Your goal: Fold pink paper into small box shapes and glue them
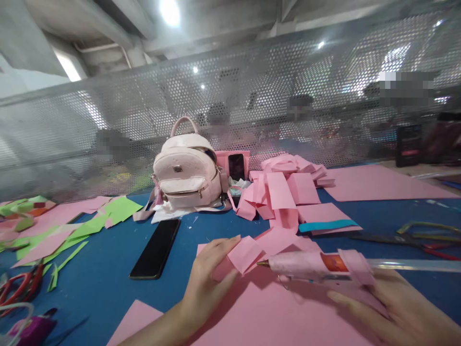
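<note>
My left hand (pixel 212 274) pinches a small folded piece of pink paper (pixel 247 253) between thumb and fingers. In my right hand (pixel 392 307) is a pink hot glue gun (pixel 306 266), its brass nozzle pointing left, close to the paper's right edge. Whether the nozzle touches the paper I cannot tell. A clear glue stick (pixel 418 265) runs out of the gun's back end. Beneath both hands lies a large pink sheet (pixel 288 315), and a heap of folded pink paper pieces (pixel 283 187) sits just beyond.
A cream backpack (pixel 187 173) stands behind a black phone (pixel 154 247). Green paper scraps (pixel 115 211) and red-handled pliers (pixel 21 286) are at left. Scissors (pixel 410 238) lie at right, and a blue strip (pixel 327 225) rests on pink paper. A perforated metal screen (pixel 245 96) rises behind the table.
</note>
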The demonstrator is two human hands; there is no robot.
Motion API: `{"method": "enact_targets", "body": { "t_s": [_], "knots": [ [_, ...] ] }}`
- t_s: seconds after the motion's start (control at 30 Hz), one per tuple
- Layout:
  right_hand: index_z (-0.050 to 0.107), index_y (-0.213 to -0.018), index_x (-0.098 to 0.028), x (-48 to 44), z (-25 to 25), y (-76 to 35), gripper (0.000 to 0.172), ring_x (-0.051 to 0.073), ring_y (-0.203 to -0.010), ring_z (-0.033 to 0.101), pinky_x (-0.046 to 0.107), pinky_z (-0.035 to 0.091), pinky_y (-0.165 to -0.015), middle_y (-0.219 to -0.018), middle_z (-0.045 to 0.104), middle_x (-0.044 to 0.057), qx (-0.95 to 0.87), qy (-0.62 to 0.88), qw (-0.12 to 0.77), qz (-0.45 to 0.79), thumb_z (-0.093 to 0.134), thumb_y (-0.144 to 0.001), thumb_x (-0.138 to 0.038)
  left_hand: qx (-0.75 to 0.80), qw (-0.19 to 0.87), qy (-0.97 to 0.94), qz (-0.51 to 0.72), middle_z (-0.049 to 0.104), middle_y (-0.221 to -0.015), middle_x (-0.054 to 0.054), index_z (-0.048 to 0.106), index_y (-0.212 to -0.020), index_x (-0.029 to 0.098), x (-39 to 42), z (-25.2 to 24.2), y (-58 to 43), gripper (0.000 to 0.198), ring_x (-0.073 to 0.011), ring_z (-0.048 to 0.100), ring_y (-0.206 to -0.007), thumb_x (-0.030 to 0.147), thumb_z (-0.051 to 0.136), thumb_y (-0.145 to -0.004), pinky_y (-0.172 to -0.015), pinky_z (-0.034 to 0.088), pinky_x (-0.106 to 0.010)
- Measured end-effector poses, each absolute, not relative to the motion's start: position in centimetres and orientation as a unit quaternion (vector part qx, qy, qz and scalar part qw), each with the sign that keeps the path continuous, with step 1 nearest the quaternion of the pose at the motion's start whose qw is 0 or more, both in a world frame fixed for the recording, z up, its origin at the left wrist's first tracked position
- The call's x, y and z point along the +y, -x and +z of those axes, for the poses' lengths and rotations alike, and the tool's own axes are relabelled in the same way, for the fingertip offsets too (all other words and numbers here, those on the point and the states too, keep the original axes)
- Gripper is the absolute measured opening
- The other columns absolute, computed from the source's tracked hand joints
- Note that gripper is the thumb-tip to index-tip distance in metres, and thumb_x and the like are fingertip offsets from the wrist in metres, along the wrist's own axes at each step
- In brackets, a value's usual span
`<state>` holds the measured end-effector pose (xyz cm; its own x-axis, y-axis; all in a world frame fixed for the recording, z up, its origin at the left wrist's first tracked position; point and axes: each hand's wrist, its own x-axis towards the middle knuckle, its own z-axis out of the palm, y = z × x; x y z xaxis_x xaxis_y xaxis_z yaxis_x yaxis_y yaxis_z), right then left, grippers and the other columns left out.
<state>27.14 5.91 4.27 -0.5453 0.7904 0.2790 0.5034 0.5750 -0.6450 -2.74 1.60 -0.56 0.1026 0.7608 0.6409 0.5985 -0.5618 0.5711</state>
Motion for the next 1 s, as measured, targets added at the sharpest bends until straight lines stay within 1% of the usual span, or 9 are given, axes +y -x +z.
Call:
{"method": "enact_targets", "body": {
  "t_s": [0.07, 0.17, 0.27, 0.37, 0.57, 0.67, 0.73, 0.9, 1.0],
  "knots": [
    [0.083, -0.097, -0.028, 5.9, 4.3, -27.1, 0.031, 0.033, -0.104, 0.074, 0.036, 0.060, -0.091, -0.101, 0.081, 0.005, -0.865, 0.356, 0.262, 0.236, 0.061, -0.085, -0.045, 0.463, 0.082, -0.739, 0.482, 0.070, -0.130, -0.004, 0.060, -0.135, 0.029, 1.6, -0.6, 2.7, 0.049, -0.0226, 0.065, -0.116, 0.014, 0.068, -0.089, -0.098, 0.050, -0.036],
    [0.080, -0.108, -0.028, 5.8, 4.5, -26.9, 0.033, 0.031, -0.101, 0.075, 0.034, 0.063, -0.086, -0.106, 0.080, 0.004, -0.890, 0.328, 0.253, 0.192, 0.059, -0.087, -0.041, 0.463, 0.075, -0.742, 0.478, 0.071, -0.130, -0.004, 0.059, -0.136, 0.030, 1.5, -0.6, 2.7, 0.050, -0.0223, 0.065, -0.115, 0.013, 0.067, -0.089, -0.098, 0.050, -0.036],
    [0.079, -0.113, -0.028, 5.6, 4.7, -26.6, 0.033, 0.029, -0.100, 0.076, 0.032, 0.063, -0.085, -0.109, 0.079, 0.003, -0.902, 0.308, 0.246, 0.176, 0.059, -0.088, -0.038, 0.460, 0.069, -0.744, 0.481, 0.071, -0.128, -0.004, 0.060, -0.136, 0.029, 1.5, -0.6, 2.7, 0.050, -0.0224, 0.066, -0.114, 0.012, 0.066, -0.089, -0.098, 0.051, -0.036],
    [0.079, -0.113, -0.028, 5.5, 4.9, -26.2, 0.033, 0.030, -0.102, 0.075, 0.034, 0.062, -0.087, -0.107, 0.080, 0.004, -0.907, 0.301, 0.235, 0.177, 0.059, -0.088, -0.036, 0.458, 0.065, -0.744, 0.483, 0.072, -0.126, -0.005, 0.060, -0.136, 0.028, 1.5, -0.5, 2.7, 0.051, -0.0225, 0.066, -0.112, 0.011, 0.067, -0.088, -0.097, 0.051, -0.036],
    [0.079, -0.113, -0.025, 5.3, 4.9, -26.0, 0.034, 0.029, -0.094, 0.077, 0.033, 0.063, -0.084, -0.103, 0.080, 0.007, -0.907, 0.308, 0.218, 0.187, 0.057, -0.089, -0.038, 0.450, 0.066, -0.745, 0.487, 0.072, -0.126, -0.005, 0.060, -0.136, 0.028, 1.4, -0.4, 2.6, 0.052, -0.0216, 0.066, -0.112, 0.010, 0.066, -0.088, -0.098, 0.051, -0.035],
    [0.080, -0.108, -0.025, 5.2, 4.8, -26.0, 0.034, 0.028, -0.090, 0.077, 0.030, 0.063, -0.079, -0.098, 0.081, 0.007, -0.902, 0.315, 0.238, 0.175, 0.054, -0.091, -0.040, 0.451, 0.066, -0.746, 0.486, 0.072, -0.126, -0.005, 0.060, -0.136, 0.028, 1.4, -0.5, 2.7, 0.051, -0.0215, 0.066, -0.113, 0.010, 0.066, -0.088, -0.098, 0.051, -0.035],
    [0.082, -0.103, -0.025, 5.1, 4.6, -26.1, 0.038, 0.028, -0.086, 0.078, 0.029, 0.063, -0.076, -0.097, 0.081, 0.007, -0.891, 0.333, 0.260, 0.165, 0.050, -0.093, -0.043, 0.455, 0.067, -0.745, 0.483, 0.072, -0.128, -0.005, 0.060, -0.136, 0.028, 1.4, -0.5, 2.7, 0.052, -0.0218, 0.065, -0.114, 0.010, 0.067, -0.088, -0.098, 0.050, -0.035],
    [0.083, -0.095, -0.024, 5.0, 4.2, -26.7, 0.047, 0.031, -0.093, 0.077, 0.032, 0.063, -0.079, -0.103, 0.081, 0.008, -0.871, 0.374, 0.289, 0.134, 0.046, -0.095, -0.053, 0.453, 0.062, -0.744, 0.487, 0.071, -0.130, -0.004, 0.059, -0.136, 0.030, 1.4, -0.4, 2.6, 0.053, -0.0222, 0.066, -0.114, 0.010, 0.067, -0.088, -0.098, 0.051, -0.036],
    [0.083, -0.096, -0.025, 5.3, 4.1, -27.2, 0.047, 0.031, -0.090, 0.078, 0.031, 0.063, -0.078, -0.101, 0.081, 0.008, -0.876, 0.373, 0.288, 0.100, 0.045, -0.096, -0.053, 0.450, 0.060, -0.744, 0.489, 0.071, -0.129, -0.004, 0.059, -0.136, 0.030, 1.5, -0.4, 2.6, 0.054, -0.0216, 0.066, -0.114, 0.009, 0.066, -0.087, -0.098, 0.051, -0.036]
  ]
}}
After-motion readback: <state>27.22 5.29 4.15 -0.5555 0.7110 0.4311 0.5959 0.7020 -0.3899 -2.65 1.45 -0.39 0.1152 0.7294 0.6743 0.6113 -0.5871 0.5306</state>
